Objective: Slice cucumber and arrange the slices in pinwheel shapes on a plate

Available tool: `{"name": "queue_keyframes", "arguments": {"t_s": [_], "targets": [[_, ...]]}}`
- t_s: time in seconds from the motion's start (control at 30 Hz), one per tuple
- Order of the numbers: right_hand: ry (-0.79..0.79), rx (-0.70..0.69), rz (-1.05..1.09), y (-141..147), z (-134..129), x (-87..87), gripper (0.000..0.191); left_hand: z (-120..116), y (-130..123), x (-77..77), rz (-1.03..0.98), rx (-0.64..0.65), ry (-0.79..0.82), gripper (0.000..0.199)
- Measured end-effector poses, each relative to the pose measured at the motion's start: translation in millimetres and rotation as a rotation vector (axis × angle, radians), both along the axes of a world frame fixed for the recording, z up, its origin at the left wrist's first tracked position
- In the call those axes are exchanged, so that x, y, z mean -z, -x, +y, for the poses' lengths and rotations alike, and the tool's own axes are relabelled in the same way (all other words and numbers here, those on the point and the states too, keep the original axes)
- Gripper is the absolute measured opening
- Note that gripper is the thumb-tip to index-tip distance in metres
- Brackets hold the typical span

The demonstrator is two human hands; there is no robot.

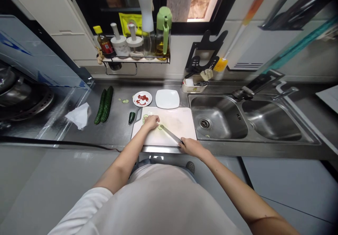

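My right hand [190, 147] is closed round the handle of a knife [171, 134], whose blade points up and left across the white cutting board [182, 120]. At the blade's tip lies a pale green cucumber slice [160, 127]. Just left of it, my left hand [152, 122] is over the board with its fingers bent together; what they hold, if anything, is too small to make out. More cucumber slices [145, 117] sit beside that hand, partly covered by it. A dark green cucumber end [131, 117] rests on the counter by the board's handle.
Behind the board are a plate of red pieces [142, 99] and a white square plate [167, 98]. Two cucumbers [104, 104] and a crumpled tissue [79, 116] lie left. A double sink [219, 117] is right; a bottle rack [137, 61] hangs above.
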State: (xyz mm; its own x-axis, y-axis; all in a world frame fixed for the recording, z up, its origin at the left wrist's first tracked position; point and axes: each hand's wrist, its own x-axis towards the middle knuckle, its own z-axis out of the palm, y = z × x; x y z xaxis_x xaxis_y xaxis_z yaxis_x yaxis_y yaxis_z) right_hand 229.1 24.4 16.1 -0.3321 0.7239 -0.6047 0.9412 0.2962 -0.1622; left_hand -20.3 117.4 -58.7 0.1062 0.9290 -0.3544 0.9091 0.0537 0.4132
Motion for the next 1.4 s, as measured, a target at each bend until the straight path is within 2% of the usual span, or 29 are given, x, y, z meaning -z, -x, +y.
{"name": "queue_keyframes", "arguments": {"t_s": [0.9,1.2,1.4], "targets": [[0.009,0.033,0.017,-2.3,-3.5,-0.5,0.034,-1.8,-1.6,-3.6,0.008,0.010,-0.023,0.019],[-0.028,0.068,0.042,-3.5,-6.4,9.2,0.033,-3.3,-3.5,-4.2,0.007,-0.015,-0.014,0.021],[-0.046,0.132,0.169,-14.6,-7.2,13.7,0.035,-8.7,-7.0,-6.6,0.027,-0.036,-0.022,0.021]]}}
